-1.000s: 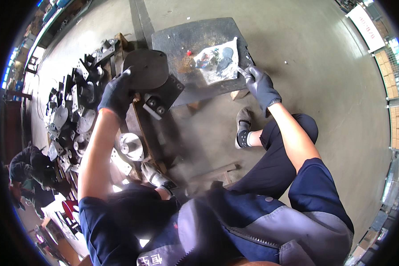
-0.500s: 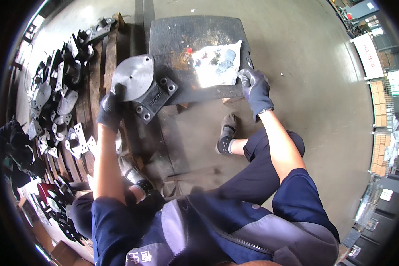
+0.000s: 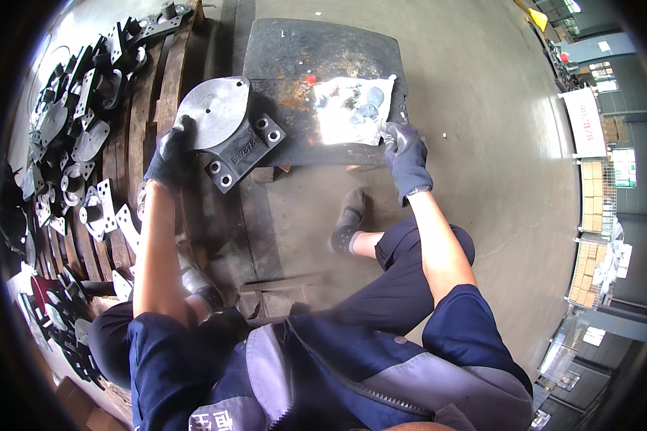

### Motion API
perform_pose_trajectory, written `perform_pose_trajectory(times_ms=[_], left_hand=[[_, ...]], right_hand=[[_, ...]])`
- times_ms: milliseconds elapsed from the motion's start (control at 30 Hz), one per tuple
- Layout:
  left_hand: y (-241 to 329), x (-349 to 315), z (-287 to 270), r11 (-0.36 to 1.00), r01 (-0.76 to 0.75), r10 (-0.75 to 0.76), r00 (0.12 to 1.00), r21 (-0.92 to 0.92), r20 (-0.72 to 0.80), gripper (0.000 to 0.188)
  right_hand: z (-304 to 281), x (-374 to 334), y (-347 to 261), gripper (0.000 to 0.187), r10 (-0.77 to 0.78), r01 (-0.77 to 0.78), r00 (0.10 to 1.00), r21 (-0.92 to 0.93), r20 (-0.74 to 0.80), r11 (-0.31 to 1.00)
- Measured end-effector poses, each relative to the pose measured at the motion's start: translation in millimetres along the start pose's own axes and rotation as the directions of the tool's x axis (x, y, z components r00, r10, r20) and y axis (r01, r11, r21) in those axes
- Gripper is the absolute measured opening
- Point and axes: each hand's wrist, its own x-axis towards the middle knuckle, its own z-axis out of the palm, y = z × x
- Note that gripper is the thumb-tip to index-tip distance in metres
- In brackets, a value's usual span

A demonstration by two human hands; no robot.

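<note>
Our left hand, in a dark glove, holds the casting by the near left edge of its round plate, thumb on top; the plate faces up, and the foot with four holes juts out to the near right. We see the casting between the pallet on the left and the bench on the right, its far right side overlapping the bench's near left corner. Our right hand, gloved too, has its fingers drawn narrow at the near right corner of the white sheet on the bench. To steady the piece well, we would judge it best to keep the thumb firm and the fingers well under the plate, since the heavy-looking foot hangs off to one side and could twist the grip; we would also keep the plate level and the right hand light, so the sheet does not drag. Our left fingers beneath the plate are hidden, and we cannot tell whether the casting touches the bench. Nor can we tell whether the right fingers pinch something small or only the sheet. Glare washes out the sheet's near part, and the grey smears on it are hard to identify.
</note>
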Motion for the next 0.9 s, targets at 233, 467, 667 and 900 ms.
perform_pose_trajectory(times_ms=[233,467,667,900], left_hand=[[22,-8,15,0.998,0.021,-0.022,1.0,-0.063,-0.008,0.041],[29,-13,21,0.983,0.129,-0.125,0.991,-0.133,0.038,0.041],[31,-13,24,0.99,0.08,-0.084,0.996,-0.113,-0.029,0.043],[14,2,13,0.997,0.068,-0.069,0.997,-0.044,-0.023,0.035]], right_hand=[[-4,2,-12,0.017,0.083,-0.097,0.995,0.292,0.06,0.951],[-13,10,-30,0.015,0.062,-0.064,0.997,0.021,0.055,0.998],[-9,12,-26,0.021,-0.007,-0.006,0.993,0.111,0.12,0.994],[4,13,4,0.016,0.214,-0.427,0.888,0.561,0.406,0.709]])
